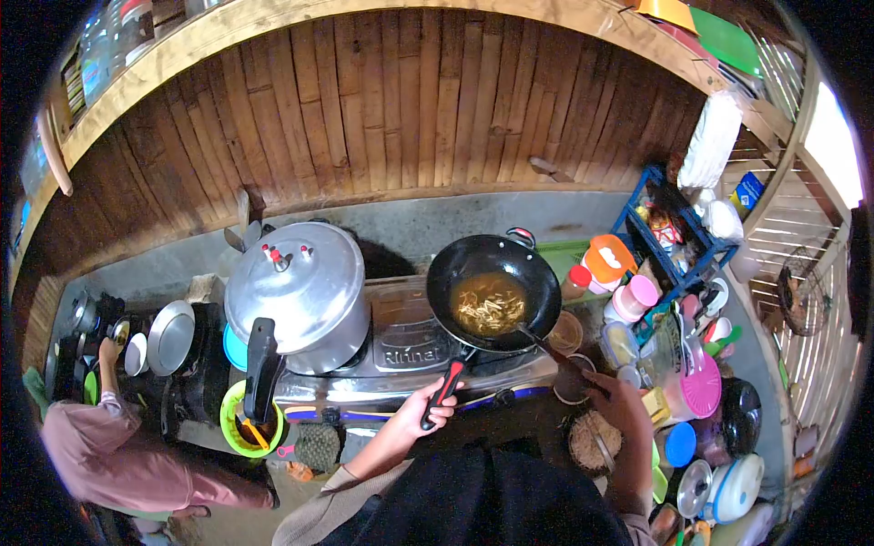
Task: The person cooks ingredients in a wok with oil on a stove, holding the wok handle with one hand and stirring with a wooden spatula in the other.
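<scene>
A black wok [539, 291] sits on the right side of a gas stove [401, 387]. Pale thin strips [494, 309] lie in brownish liquid at its bottom. My left hand [430, 406] is closed around the wok's black and red handle [444, 389]. My right hand [612, 393] grips the brown handle of a spatula [553, 353], whose blade dips into the wok's lower right side. To the left on the stove stands a large silver pressure cooker [296, 291] with a black handle.
At the left another person [100, 455] reaches toward pans. A green bowl [228, 414] with dark liquid stands below the cooker. Crowded on the right are a pink-lidded container [696, 387], an orange-lidded container [608, 259], a blue rack [683, 273] and a bowl of brown food [594, 437].
</scene>
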`<state>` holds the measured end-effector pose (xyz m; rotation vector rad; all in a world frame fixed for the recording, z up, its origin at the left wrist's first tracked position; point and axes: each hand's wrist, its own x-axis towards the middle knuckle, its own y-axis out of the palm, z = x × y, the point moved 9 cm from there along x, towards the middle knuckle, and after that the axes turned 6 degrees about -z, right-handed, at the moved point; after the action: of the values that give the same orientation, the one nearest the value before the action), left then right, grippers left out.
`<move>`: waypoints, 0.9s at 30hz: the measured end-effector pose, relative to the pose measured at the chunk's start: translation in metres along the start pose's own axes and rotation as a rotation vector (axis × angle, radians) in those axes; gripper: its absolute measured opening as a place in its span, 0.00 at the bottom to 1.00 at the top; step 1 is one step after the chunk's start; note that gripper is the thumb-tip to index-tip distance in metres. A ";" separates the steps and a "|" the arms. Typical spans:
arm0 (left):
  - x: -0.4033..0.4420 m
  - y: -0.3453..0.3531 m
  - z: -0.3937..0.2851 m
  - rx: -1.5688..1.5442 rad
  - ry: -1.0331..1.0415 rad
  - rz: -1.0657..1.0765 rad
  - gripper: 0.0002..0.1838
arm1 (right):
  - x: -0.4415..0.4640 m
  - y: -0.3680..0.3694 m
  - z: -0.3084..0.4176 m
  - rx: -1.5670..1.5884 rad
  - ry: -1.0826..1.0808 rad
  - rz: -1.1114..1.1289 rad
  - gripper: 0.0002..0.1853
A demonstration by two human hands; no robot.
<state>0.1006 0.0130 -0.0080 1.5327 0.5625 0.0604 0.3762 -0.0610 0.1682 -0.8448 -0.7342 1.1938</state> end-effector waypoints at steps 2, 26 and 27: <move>0.000 0.001 0.000 -0.001 0.005 0.009 0.22 | 0.009 0.018 0.008 0.034 -0.057 -0.031 0.19; 0.000 -0.005 -0.005 0.012 -0.009 -0.006 0.21 | 0.068 0.061 -0.017 0.172 0.003 -0.223 0.19; 0.000 -0.006 -0.005 0.008 -0.013 -0.010 0.22 | 0.061 0.053 -0.016 0.167 -0.063 -0.225 0.19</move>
<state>0.0965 0.0176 -0.0128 1.5370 0.5610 0.0401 0.3775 0.0042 0.1172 -0.5723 -0.7484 1.0668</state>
